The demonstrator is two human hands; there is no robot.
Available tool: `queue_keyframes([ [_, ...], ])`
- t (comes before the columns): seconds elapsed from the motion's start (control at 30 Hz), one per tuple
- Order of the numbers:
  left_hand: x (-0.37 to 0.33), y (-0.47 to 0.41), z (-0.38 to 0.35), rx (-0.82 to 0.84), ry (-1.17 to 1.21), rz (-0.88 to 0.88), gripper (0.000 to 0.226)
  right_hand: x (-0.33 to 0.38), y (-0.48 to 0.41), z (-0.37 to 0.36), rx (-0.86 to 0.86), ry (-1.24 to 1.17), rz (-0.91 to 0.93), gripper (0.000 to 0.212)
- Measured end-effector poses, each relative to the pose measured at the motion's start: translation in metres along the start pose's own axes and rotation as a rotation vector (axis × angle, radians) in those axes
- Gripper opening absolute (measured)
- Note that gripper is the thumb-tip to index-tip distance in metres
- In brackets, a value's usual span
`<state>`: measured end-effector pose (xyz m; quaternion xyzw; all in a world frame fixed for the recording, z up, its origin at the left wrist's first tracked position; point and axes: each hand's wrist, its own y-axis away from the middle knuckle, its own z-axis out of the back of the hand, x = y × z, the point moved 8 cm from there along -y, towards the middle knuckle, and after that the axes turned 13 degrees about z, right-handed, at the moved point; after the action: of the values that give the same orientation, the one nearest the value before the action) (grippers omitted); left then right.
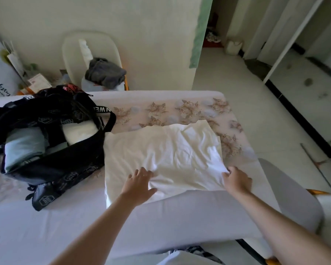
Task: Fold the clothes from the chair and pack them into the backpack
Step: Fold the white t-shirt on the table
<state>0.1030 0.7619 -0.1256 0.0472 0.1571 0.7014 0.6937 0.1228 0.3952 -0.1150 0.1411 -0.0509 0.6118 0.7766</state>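
Cut off: both forearms run out of the bottom edge, so only hands and bare arms show
Hard to read: white lettering on the backpack point(52, 163) straps, broken by folds and only partly legible
Backpack interior: seen only in part past the black rim; a pale blue folded piece point(23, 148) and a white folded piece point(78, 131) inside, the rest lost in shadow
Far corner: papers and small items left of the chair point(107, 44), too blurred to name
Chair seat: mostly covered by the grey garment point(105, 73), heaped and unfolded, with something pale beneath that cannot be made out
White garment point(170, 150): spread on the white-covered surface point(46, 226), just right of the backpack, far edge lying over the floral cloth point(180, 109)
Garment look: plain white, wrinkled, roughly rectangular, far right corner lifted in a soft peak; sleeves or neckline not distinguishable
Left hand point(139, 180): fingers spread and flat, pressing on the near middle of the white garment
Right hand point(237, 180): fingers curled, pinching the garment's near right corner; fingertips hidden in the cloth
Backpack position: open, lying at the left of the surface, touching the garment's left edge
Right side: grey chair point(290, 197) beside the surface, partly out of view
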Motion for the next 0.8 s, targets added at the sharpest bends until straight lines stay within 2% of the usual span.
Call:
queue_keyframes([
  [0.07,-0.021,0.003,0.004,-0.103,0.045,-0.138,0.047,-0.002,-0.001,0.001,-0.046,-0.162,0.026,0.027],
  [0.17,-0.038,0.008,-0.012,-0.079,-0.02,-0.243,0.048,-0.013,0.001,0.015,-0.162,-0.276,0.035,0.022],
  [0.23,-0.036,0.009,-0.015,-0.097,-0.008,-0.238,0.048,-0.032,0.002,0.017,-0.114,-0.123,-0.033,0.025],
  [0.3,-0.031,0.011,-0.014,-0.109,0.022,-0.237,0.046,-0.053,0.006,0.005,0.077,0.077,-0.086,0.033],
  [0.37,-0.029,0.015,-0.015,-0.135,0.052,-0.262,0.039,-0.057,0.011,-0.005,0.174,0.166,-0.038,0.035],
  [0.47,-0.026,0.019,-0.009,-0.138,0.218,-0.233,0.019,-0.032,0.009,-0.001,0.063,0.118,0.063,0.034],
  [0.53,-0.021,0.023,-0.005,-0.131,0.264,-0.202,0.015,-0.021,0.009,0.003,0.023,0.138,0.062,0.037],
  [0.6,-0.025,0.03,-0.006,-0.028,0.186,-0.244,0.018,-0.026,0.012,0.002,0.063,0.237,0.014,0.037],
  [0.7,-0.036,0.039,-0.024,0.296,-0.046,-0.298,0.021,-0.047,0.019,-0.008,0.234,0.361,-0.069,0.039],
  [0.73,-0.04,0.036,-0.025,0.334,-0.069,-0.285,0.018,-0.049,0.019,-0.01,0.262,0.367,-0.075,0.041],
  [0.8,-0.046,0.021,-0.016,0.256,0.009,-0.213,0.017,-0.039,0.011,-0.008,0.217,0.346,-0.004,0.05],
])
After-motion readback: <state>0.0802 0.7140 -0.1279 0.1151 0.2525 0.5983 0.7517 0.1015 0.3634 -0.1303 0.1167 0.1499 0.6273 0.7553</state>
